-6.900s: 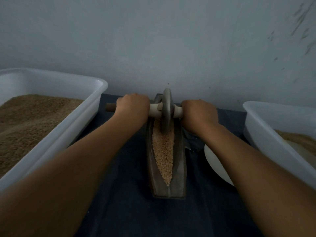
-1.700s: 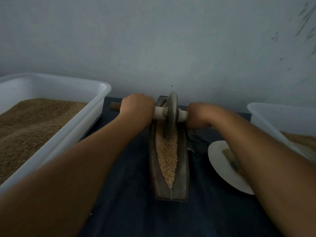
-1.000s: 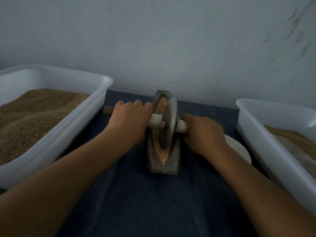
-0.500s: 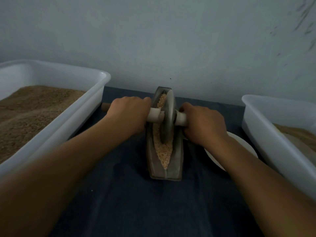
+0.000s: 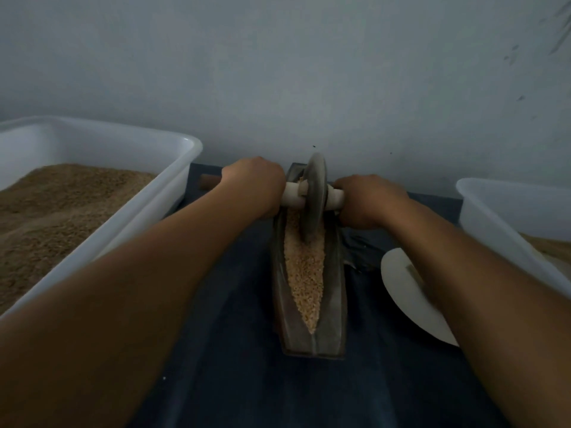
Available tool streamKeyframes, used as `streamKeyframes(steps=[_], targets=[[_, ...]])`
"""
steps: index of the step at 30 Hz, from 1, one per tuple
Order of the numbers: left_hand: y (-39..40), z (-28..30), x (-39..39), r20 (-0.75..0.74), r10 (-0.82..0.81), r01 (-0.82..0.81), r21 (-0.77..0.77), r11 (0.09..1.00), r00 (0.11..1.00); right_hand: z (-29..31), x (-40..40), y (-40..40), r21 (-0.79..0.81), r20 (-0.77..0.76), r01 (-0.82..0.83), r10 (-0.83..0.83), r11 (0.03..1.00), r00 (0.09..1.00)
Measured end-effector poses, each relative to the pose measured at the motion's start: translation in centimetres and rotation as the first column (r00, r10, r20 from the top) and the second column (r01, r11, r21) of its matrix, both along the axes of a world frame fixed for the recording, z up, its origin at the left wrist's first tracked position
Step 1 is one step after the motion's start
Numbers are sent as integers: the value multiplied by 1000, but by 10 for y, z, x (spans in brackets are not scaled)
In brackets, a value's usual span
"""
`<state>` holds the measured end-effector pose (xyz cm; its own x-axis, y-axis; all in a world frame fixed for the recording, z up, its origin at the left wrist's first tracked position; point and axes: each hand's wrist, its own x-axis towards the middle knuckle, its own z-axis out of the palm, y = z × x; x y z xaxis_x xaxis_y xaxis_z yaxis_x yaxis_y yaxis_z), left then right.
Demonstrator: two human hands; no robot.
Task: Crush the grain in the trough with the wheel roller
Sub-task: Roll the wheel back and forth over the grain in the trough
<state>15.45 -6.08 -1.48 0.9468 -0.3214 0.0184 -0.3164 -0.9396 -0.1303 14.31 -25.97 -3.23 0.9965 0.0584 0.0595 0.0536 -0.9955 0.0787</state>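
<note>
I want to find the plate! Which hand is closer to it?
The right hand. It grips the roller handle just beyond the plate, which lies under that forearm. The left hand grips the other end, across the trough.

Some small grain-processing workroom: white tubs (image 5: 148,193) heaped with grain, a trough (image 5: 312,335) (dark-clothed worktop (image 5: 231,381)), bare wall (image 5: 278,72).

Two hands are in view: the left hand (image 5: 255,183) and the right hand (image 5: 367,200), one on either side of the trough (image 5: 335,291). There is one trough, one wheel roller (image 5: 313,193) and one bed of grain (image 5: 304,273) inside the trough. Two white tubs: one tub (image 5: 148,208) left of the trough, another tub (image 5: 494,208) right of it. One white plate (image 5: 401,282) lies right of the trough.
</note>
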Motion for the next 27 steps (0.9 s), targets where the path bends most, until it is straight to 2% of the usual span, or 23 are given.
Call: streamKeyframes(steps=[12, 17, 27], targets=[[13, -14, -23, 25, -10, 11, -28, 1000, 1000, -10, -46, 11, -67, 223, 14, 2, 998, 975], [21, -14, -62, 6, -16, 16, -26, 1000, 1000, -14, -90, 18, -172, 326, -18, 74, 985, 943], [41, -22, -112, 118, -43, 54, -92, 994, 992, -11, -130, 29, -270, 400, -64, 172, 961, 900]])
